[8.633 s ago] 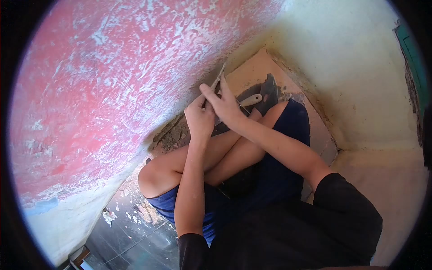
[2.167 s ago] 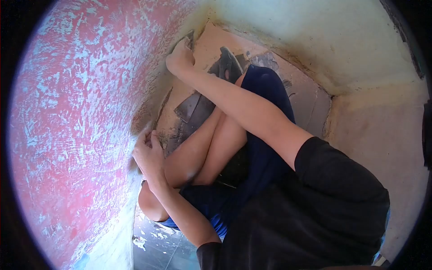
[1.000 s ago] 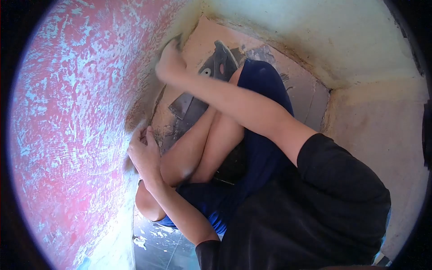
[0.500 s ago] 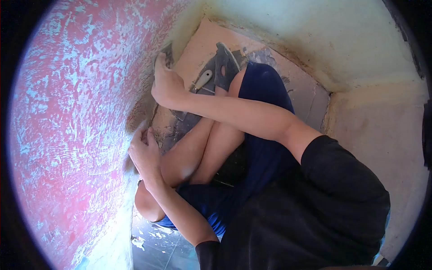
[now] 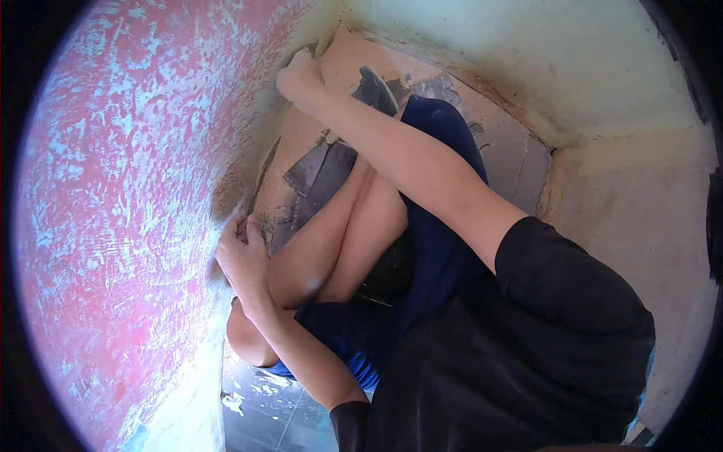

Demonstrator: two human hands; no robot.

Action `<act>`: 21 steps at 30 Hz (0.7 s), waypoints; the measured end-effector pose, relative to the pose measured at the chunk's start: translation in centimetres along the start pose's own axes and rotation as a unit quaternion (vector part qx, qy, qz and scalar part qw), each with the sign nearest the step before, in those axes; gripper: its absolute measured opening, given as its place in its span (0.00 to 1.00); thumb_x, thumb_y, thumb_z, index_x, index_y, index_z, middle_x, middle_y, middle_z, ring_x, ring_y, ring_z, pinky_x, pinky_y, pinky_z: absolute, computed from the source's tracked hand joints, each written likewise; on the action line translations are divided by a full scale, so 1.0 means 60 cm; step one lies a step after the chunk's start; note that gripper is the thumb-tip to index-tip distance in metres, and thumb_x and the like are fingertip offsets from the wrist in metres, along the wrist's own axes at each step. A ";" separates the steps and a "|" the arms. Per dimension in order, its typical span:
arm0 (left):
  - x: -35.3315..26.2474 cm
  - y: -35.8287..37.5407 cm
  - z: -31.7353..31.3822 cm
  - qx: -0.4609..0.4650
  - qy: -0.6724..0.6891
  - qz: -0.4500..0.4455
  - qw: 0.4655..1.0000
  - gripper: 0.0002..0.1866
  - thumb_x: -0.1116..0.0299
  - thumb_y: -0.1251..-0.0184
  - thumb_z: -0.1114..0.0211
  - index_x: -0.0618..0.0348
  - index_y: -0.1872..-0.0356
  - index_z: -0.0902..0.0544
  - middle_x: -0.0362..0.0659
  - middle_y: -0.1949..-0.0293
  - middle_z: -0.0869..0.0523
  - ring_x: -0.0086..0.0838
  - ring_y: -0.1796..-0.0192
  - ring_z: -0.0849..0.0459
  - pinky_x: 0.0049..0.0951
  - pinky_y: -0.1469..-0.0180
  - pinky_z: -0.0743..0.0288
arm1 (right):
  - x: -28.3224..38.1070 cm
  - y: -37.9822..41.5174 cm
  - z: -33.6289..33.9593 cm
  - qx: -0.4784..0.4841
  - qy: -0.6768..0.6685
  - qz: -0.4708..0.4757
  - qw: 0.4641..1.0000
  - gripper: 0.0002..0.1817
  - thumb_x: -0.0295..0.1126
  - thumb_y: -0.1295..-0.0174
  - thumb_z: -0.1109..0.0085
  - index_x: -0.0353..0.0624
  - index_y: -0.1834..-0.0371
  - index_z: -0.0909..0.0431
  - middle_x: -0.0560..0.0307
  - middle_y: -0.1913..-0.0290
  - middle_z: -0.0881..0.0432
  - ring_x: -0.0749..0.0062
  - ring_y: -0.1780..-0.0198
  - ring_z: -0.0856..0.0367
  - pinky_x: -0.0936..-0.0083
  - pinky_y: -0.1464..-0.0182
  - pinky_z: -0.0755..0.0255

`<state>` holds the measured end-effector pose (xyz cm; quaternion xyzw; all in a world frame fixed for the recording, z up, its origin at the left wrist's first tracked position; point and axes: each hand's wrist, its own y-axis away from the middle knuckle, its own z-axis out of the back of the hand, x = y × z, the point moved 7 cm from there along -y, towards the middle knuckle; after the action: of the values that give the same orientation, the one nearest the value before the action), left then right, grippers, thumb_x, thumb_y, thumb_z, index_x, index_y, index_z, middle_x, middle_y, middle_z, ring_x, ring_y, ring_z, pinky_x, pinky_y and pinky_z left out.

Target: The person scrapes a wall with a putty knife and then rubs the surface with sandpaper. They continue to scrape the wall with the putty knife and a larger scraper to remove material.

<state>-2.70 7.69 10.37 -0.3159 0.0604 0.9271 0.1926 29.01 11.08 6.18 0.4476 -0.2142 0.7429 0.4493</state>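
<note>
My right hand (image 5: pixel 301 77) is at the foot of the patchy pink and pale-blue wall (image 5: pixel 135 188), close to the far corner. Its fingers are closed, and the edge of a dark flat piece (image 5: pixel 310 50) shows at their tips against the wall. What that piece is I cannot make out. Nearer to me, my left hand (image 5: pixel 242 252) has curled fingers beside the same wall, above my bent leg. Its fingertips are partly hidden, so anything in them cannot be made out. A putty knife lies on the floor between the hands, its wide grey blade (image 5: pixel 307 169) visible and its handle mostly behind my right forearm.
My crossed legs (image 5: pixel 331 226) fill the middle of the floor. A dark sandal (image 5: pixel 374 89) is on my foot. Pale walls (image 5: pixel 542 68) with a stained base close in behind and to the right. White flakes (image 5: pixel 233 404) lie on the dark tiles.
My right hand has moved along the wall's base, away from me toward the far corner. The putty knife's blade is now uncovered and its handle hidden. My left hand has hardly moved.
</note>
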 end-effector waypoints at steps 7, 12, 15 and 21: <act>-0.020 0.003 0.004 -0.007 -0.004 -0.008 1.000 0.14 0.70 0.31 0.35 0.70 0.51 0.14 0.60 0.62 0.10 0.45 0.57 0.09 0.40 0.53 0.19 | -0.058 -0.046 0.056 -0.074 -0.121 -0.066 0.988 0.20 0.24 0.43 0.46 0.25 0.47 0.23 0.27 0.49 0.18 0.35 0.45 0.18 0.53 0.44 0.24; -0.021 0.003 -0.019 0.015 -0.020 -0.010 1.000 0.14 0.70 0.31 0.34 0.71 0.51 0.14 0.60 0.63 0.10 0.45 0.57 0.09 0.40 0.53 0.19 | 0.008 0.057 -0.054 -0.173 0.095 0.115 0.974 0.37 0.26 0.41 0.44 0.23 0.28 0.42 0.25 0.49 0.19 0.31 0.47 0.18 0.51 0.43 0.23; -0.025 -0.008 -0.019 0.014 -0.022 -0.012 1.000 0.14 0.70 0.31 0.34 0.71 0.52 0.14 0.60 0.63 0.10 0.46 0.57 0.09 0.40 0.53 0.19 | 0.044 0.156 -0.037 0.026 0.078 0.180 0.980 0.46 0.29 0.39 0.40 0.22 0.22 0.56 0.21 0.27 0.39 0.39 0.30 0.28 0.54 0.30 0.31; -0.001 -0.002 -0.009 0.009 -0.007 0.004 1.000 0.16 0.65 0.31 0.34 0.68 0.52 0.13 0.60 0.61 0.10 0.47 0.56 0.10 0.40 0.50 0.20 | 0.016 0.067 -0.021 0.207 0.037 -0.025 0.977 0.44 0.26 0.39 0.44 0.19 0.23 0.55 0.20 0.26 0.43 0.36 0.31 0.28 0.52 0.32 0.30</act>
<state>-2.29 7.67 9.98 -0.3073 0.0685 0.9295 0.1920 24.79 10.41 6.69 0.5085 -0.0282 0.7757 0.3727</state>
